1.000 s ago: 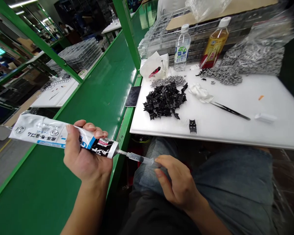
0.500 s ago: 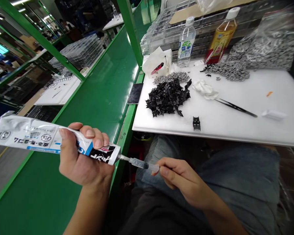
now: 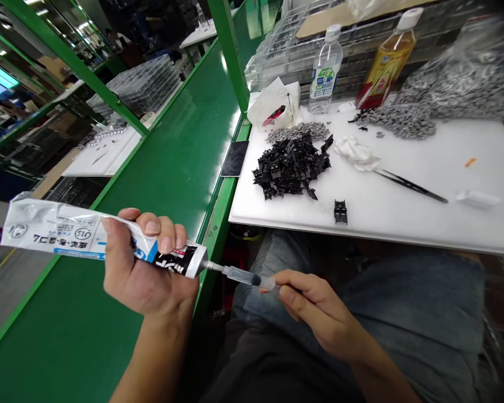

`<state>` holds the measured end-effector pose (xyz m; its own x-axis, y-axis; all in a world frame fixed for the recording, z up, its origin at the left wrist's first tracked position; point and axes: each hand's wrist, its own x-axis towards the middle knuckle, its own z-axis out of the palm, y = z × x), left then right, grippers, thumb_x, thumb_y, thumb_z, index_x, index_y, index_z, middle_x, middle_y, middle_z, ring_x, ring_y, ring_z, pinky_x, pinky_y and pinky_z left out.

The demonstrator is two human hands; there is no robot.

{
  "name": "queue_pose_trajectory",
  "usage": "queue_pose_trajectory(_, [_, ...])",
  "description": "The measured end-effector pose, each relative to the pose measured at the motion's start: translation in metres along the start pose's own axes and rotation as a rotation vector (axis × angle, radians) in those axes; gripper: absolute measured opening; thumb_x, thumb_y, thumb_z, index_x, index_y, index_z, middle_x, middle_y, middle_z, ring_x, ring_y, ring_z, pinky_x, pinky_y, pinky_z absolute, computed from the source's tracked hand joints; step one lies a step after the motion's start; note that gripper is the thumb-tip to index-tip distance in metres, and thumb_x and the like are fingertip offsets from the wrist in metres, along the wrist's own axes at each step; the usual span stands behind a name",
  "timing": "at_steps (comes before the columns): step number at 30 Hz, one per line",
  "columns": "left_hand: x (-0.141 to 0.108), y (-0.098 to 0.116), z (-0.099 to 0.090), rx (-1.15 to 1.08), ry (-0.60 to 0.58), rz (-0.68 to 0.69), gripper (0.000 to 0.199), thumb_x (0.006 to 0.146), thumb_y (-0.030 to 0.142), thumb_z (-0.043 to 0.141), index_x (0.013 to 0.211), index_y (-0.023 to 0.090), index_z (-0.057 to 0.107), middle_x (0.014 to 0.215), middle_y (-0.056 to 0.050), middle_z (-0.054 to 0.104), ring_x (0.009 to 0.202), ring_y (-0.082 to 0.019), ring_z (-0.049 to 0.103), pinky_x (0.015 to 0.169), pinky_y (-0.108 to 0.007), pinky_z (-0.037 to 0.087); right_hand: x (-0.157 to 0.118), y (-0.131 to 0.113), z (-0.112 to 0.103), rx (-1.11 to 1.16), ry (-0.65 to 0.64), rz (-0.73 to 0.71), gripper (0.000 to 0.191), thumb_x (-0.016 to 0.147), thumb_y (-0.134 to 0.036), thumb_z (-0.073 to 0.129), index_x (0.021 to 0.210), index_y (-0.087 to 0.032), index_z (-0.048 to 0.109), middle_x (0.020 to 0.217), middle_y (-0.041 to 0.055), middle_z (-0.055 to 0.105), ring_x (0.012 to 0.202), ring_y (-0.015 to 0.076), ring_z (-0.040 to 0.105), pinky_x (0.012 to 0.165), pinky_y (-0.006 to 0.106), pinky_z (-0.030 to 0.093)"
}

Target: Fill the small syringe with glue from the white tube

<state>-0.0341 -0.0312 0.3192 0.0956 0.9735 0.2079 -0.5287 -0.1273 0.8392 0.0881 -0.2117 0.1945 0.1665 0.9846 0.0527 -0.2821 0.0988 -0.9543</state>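
Here, the left hand (image 3: 145, 268) clenches a squeeze tube (image 3: 67, 235) crosswise, its nozzle meeting a syringe barrel (image 3: 241, 275), while the right hand (image 3: 319, 313) pinches the barrel's far end, apparently to keep the two aligned. Both grips work in the air above the knees (image 3: 285, 252), off the white desk (image 3: 403, 224), where black plastic parts (image 3: 292, 168) lie heaped near tweezers (image 3: 411, 186), and one part (image 3: 340, 212) sits alone near the edge, apart from the pile.
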Motion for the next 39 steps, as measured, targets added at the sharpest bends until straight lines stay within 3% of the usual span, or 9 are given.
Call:
queue_pose_trajectory(12, [-0.008, -0.01, -0.002, 0.085, -0.049, 0.022, 0.027, 0.106, 0.039, 0.061, 0.086, 0.025, 0.074, 0.069, 0.002, 0.051, 0.052, -0.01, 0.042, 0.049, -0.028, 0.037, 0.011, 0.003, -0.001, -0.143, 0.05, -0.015, 0.029, 0.11, -0.042, 0.055, 0.097, -0.019, 0.068, 0.069, -0.0039, 0.053, 0.064, 0.0112, 0.05, 0.06, 0.027, 0.039])
queue_pose_trajectory(21, [-0.013, -0.014, -0.001, 0.085, -0.078, 0.035, 0.027, 0.106, 0.039, 0.063, 0.087, 0.025, 0.075, 0.069, 0.002, 0.053, 0.052, -0.008, 0.044, 0.05, -0.026, 0.041, 0.006, 0.004, 0.0, -0.087, 0.039, 0.06, 0.031, 0.111, -0.047, 0.05, 0.096, -0.021, 0.059, 0.067, -0.0067, 0.042, 0.061, 0.0112, 0.037, 0.058, 0.03, 0.027])
queue_pose_trajectory(28, [-0.014, -0.02, -0.001, 0.042, -0.087, 0.033, 0.022, 0.103, 0.036, 0.068, 0.088, 0.021, 0.073, 0.066, 0.003, 0.057, 0.048, -0.008, 0.047, 0.047, -0.026, 0.038, 0.005, 0.012, 0.001, -0.088, 0.04, 0.008, 0.007, 0.099, -0.025, 0.051, 0.094, -0.023, 0.055, 0.065, -0.0068, 0.04, 0.06, 0.0125, 0.036, 0.057, 0.031, 0.024])
queue_pose_trajectory(32, [-0.015, -0.023, 0.001, 0.033, -0.079, 0.052, 0.024, 0.103, 0.037, 0.067, 0.087, 0.019, 0.073, 0.063, 0.004, 0.059, 0.045, -0.009, 0.045, 0.045, -0.025, 0.04, 0.004, 0.008, -0.006, -0.16, 0.016, 0.043, 0.007, 0.093, -0.018, 0.049, 0.094, -0.024, 0.053, 0.064, -0.0072, 0.038, 0.057, 0.0129, 0.036, 0.054, 0.029, 0.027])
queue_pose_trajectory(34, [-0.019, -0.025, 0.004, 0.075, -0.062, 0.036, 0.024, 0.103, 0.039, 0.069, 0.086, 0.022, 0.073, 0.064, 0.004, 0.059, 0.047, -0.009, 0.048, 0.048, -0.024, 0.043, 0.004, 0.0, -0.01, -0.38, 0.04, 0.013, 0.012, 0.094, -0.021, 0.056, 0.105, -0.023, 0.058, 0.076, -0.0041, 0.055, 0.067, 0.0149, 0.05, 0.063, 0.029, 0.041])
queue_pose_trajectory(36, [-0.025, -0.029, 0.008, 0.108, -0.059, 0.017, 0.024, 0.1, 0.043, 0.073, 0.086, 0.023, 0.072, 0.066, 0.004, 0.059, 0.051, -0.01, 0.052, 0.051, -0.025, 0.045, 0.005, -0.008, -0.013, -0.689, 0.119, -0.106, 0.035, 0.094, -0.03, 0.069, 0.126, -0.021, 0.06, 0.108, 0.0065, 0.071, 0.095, 0.0236, 0.065, 0.086, 0.04, 0.052])
queue_pose_trajectory(38, [-0.034, -0.036, 0.014, 0.099, -0.078, 0.01, 0.026, 0.096, 0.048, 0.077, 0.087, 0.024, 0.071, 0.068, 0.003, 0.062, 0.056, -0.012, 0.056, 0.057, -0.027, 0.05, 0.009, -0.015, -0.014, -0.908, 0.161, -0.246, 0.06, 0.091, -0.043, 0.079, 0.141, -0.017, 0.057, 0.133, 0.016, 0.071, 0.12, 0.033, 0.065, 0.106, 0.052, 0.049])
queue_pose_trajectory(39, [-0.04, -0.04, 0.016, 0.079, -0.095, 0.003, 0.028, 0.096, 0.05, 0.077, 0.089, 0.024, 0.071, 0.07, 0.003, 0.063, 0.06, -0.014, 0.059, 0.061, -0.028, 0.053, 0.011, -0.018, -0.015, -0.955, 0.153, -0.285, 0.065, 0.092, -0.048, 0.08, 0.143, -0.015, 0.056, 0.135, 0.0175, 0.071, 0.123, 0.0341, 0.065, 0.108, 0.054, 0.048])
